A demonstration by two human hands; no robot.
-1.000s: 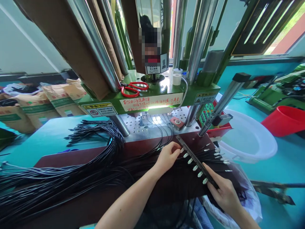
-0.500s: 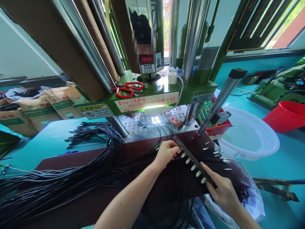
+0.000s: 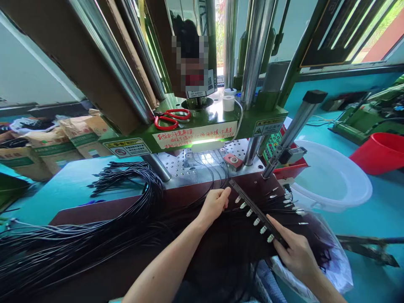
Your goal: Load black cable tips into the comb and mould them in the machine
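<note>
My right hand (image 3: 296, 250) clasps the lower end of a black bar (image 3: 259, 212), thumb below and fingers above, pinching it firmly. The bar slants over the dark surface (image 3: 83, 213), its far end up toward the machine, with six metal connectors (image 3: 263, 229) sticking out along its lower-left edge. Just beside that far end, my left hand (image 3: 216, 205) is apart from the bar, fingers curled together; I can't tell whether they pinch anything. Black cables (image 3: 126, 223) sprawl across the surface to my left. Beyond stands the green press (image 3: 246, 120), red-handled scissors (image 3: 173, 120) lying on its plate.
</note>
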